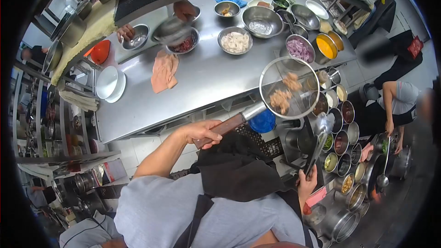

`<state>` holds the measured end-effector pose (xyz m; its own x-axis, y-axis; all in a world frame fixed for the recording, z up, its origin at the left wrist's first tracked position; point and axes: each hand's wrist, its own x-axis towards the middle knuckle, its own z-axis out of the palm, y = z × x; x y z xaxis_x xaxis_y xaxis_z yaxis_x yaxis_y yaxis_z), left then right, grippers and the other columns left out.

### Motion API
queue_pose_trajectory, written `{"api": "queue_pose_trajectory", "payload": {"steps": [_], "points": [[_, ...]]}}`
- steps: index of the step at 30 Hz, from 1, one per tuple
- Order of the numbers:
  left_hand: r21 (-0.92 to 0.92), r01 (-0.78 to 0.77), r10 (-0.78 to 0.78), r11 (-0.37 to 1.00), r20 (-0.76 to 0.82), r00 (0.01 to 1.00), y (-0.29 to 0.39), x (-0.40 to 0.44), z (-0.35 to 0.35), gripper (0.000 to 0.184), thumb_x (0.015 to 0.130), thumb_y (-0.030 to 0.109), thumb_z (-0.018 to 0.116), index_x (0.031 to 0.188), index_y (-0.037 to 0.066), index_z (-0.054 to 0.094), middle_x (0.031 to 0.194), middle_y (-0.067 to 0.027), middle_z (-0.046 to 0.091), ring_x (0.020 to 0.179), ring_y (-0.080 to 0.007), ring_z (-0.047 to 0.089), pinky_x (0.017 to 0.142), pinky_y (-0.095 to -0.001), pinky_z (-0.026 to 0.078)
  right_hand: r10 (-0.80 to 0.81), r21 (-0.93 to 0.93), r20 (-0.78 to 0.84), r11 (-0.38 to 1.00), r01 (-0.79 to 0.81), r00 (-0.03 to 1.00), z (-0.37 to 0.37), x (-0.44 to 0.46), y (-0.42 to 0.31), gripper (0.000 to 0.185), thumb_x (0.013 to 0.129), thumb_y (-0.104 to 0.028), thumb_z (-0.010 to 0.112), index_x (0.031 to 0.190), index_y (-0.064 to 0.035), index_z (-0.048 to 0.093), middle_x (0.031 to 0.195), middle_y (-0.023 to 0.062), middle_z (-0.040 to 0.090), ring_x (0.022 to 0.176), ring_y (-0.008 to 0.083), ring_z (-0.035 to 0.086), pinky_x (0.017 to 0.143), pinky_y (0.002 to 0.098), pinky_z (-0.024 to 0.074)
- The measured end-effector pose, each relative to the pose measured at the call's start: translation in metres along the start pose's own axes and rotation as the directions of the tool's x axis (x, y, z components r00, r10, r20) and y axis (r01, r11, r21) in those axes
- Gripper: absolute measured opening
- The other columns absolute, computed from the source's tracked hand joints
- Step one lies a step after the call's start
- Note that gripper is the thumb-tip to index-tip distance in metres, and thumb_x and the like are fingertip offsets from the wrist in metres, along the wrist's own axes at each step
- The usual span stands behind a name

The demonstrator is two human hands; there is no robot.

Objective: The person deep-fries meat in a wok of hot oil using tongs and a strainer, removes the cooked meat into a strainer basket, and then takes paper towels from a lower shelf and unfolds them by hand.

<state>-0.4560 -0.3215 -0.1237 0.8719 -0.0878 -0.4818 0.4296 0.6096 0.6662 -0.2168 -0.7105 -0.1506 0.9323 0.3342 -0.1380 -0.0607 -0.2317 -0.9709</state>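
My left hand [203, 134] is closed around the wooden handle [221, 131] of a round mesh strainer [289, 116]. Several light-brown cooked pieces [279, 101] lie in its mesh, above the gap between the steel counter and the rows of ingredient tins. My right hand [307, 183] is closed on a long-handled metal utensil [316, 155] that points away from me. Its shiny far end is blurred, so its exact kind is unclear.
On the steel counter [133, 117] stand bowls of white pieces [235, 41] and sliced purple onion [300, 49], beside a pinkish cloth [164, 70]. Another person's hands [184, 11] work across it. At right are ingredient tins [341, 142] and a co-worker holding a ladle [382, 180].
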Motion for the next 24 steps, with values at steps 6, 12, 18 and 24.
{"api": "queue_pose_trajectory", "payload": {"steps": [6,12,18,24], "points": [[-0.150,-0.271,0.270,0.951,-0.029,0.963,0.064,0.056,-0.023,0.038,0.084,0.018,0.066,0.115,0.003,0.049,0.070,-0.0046,0.055,0.045,-0.0117,0.053,0.039,-0.0245,0.042,-0.038,-0.014,0.132,0.999,0.041,0.990,0.046,0.023,-0.029,0.065,0.077,0.001,0.069,0.135,0.0086,0.039,0.091,0.0067,0.062,0.054,0.0056,0.049,0.043,0.0199,0.0349],[-0.305,-0.384,0.390,0.872,-0.044,0.920,0.136,0.176,-0.055,0.032,0.086,0.011,0.064,0.114,0.007,0.050,0.067,-0.0020,0.054,0.046,-0.0097,0.052,0.039,-0.0226,0.042,0.047,-0.037,0.059,0.998,-0.045,0.997,0.045,-0.005,-0.027,0.066,0.077,0.002,0.068,0.135,0.0095,0.038,0.091,0.0070,0.062,0.056,0.0062,0.051,0.046,0.0206,0.0379],[-0.081,-0.386,0.365,0.919,-0.200,0.909,0.201,0.219,-0.087,0.024,0.081,0.007,0.066,0.097,0.007,0.048,0.066,-0.0037,0.056,0.046,-0.0123,0.053,0.040,-0.0259,0.044,0.116,-0.025,-0.150,0.992,-0.121,0.982,0.027,-0.055,0.012,0.064,0.077,0.001,0.069,0.134,0.0068,0.041,0.097,0.0074,0.063,0.078,0.0109,0.060,0.069,0.0231,0.0478],[0.035,-0.356,0.358,0.934,-0.138,0.924,0.286,0.278,-0.066,0.014,0.082,0.008,0.066,0.087,0.006,0.053,0.063,-0.0027,0.057,0.047,-0.0125,0.055,0.041,-0.0254,0.044,0.227,0.064,-0.256,0.974,-0.218,0.940,0.019,-0.069,0.014,0.063,0.078,-0.002,0.072,0.133,0.0089,0.042,0.096,0.0075,0.063,0.082,0.0111,0.060,0.073,0.0231,0.0480]]}}
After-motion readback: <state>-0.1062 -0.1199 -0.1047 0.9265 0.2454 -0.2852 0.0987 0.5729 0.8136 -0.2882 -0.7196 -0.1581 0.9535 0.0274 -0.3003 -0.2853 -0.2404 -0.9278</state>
